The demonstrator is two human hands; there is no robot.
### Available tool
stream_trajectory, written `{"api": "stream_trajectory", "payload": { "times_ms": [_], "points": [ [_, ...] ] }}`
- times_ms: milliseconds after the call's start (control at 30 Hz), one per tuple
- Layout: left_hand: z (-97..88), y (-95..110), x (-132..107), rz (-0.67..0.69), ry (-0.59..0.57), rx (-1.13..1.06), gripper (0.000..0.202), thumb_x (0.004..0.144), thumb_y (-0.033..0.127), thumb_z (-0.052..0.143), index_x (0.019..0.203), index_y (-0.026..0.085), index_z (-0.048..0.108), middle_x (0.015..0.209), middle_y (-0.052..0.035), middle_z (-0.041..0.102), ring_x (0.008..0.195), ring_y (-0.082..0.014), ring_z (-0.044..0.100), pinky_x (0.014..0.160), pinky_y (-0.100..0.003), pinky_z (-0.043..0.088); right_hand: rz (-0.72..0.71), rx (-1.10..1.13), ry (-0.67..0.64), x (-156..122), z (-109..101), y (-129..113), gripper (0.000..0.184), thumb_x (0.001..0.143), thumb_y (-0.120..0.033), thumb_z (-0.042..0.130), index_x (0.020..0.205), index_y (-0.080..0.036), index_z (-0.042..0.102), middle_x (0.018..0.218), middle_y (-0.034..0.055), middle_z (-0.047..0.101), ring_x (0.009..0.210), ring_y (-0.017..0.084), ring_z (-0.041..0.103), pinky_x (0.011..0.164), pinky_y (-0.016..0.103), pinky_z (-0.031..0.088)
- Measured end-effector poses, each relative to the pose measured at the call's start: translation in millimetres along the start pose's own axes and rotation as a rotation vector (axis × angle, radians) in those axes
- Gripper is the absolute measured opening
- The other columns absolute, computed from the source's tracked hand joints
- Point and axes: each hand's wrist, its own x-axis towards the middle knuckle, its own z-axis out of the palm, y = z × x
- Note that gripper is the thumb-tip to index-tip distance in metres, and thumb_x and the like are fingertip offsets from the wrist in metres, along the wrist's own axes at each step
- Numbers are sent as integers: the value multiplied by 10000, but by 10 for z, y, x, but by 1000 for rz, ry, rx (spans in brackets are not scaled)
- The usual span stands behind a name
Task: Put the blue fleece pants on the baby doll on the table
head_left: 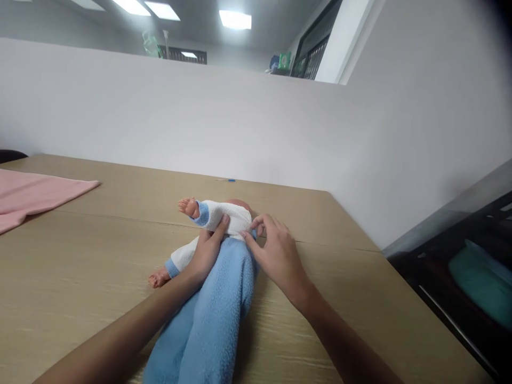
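Observation:
A baby doll [216, 218] lies on its back on the wooden table [80, 266], head away from me. It wears a white top with blue cuffs and light blue fleece trousers [216, 314]. One doll arm sticks up, the other lies out to the left. My left hand [208, 250] rests on the doll's belly, its fingers closed on the white top's hem. My right hand [276, 250] pinches the clothing at the doll's right side, where top and trousers meet.
A pink cloth [32, 194] lies at the table's far left. A white partition wall [200, 117] runs behind and to the right. A dark shelf holding something teal [480, 277] stands at the right. A small blue item [231, 180] lies near the wall.

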Motion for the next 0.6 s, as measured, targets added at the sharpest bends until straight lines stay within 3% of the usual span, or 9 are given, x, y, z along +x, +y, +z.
{"api": "stream_trajectory", "payload": {
  "times_ms": [133,267,367,467,600],
  "points": [
    [29,14,4,35,3,50,608,904,696,763,1201,166,745,1269,-118,786,1361,-355,628,1175,-420,450,59,108,-14,23,-65,54,114,994,-351,675,971,-243,650,891,34,703,848,234,662,801,368,493],
    [75,-26,3,71,16,80,599,915,686,756,1236,181,746,1295,-115,783,1366,-352,625,1189,-423,439,229,325,-122,-64,-141,28,319,1056,-545,573,1026,-245,677,893,41,737,793,222,678,711,344,521],
    [120,-54,-42,91,-45,116,566,930,664,745,1225,180,758,1287,-129,787,1325,-360,653,1175,-437,460,327,482,-187,-212,-192,72,483,1055,-677,486,1147,-246,684,1025,65,746,863,229,698,763,358,578],
    [142,-15,-141,225,-229,224,505,960,539,738,1332,199,721,1411,-129,737,1373,-359,632,1228,-460,435,445,641,-205,-395,-219,240,638,999,-808,479,1215,-244,685,1136,100,751,987,259,719,885,412,622],
    [40,146,-265,466,-586,525,707,972,405,739,1614,248,489,1650,-129,548,1538,-348,493,1310,-484,350,687,863,-107,-629,-205,600,614,864,-828,670,1092,-266,766,1177,132,789,1107,303,756,988,422,626]
  ]
}}
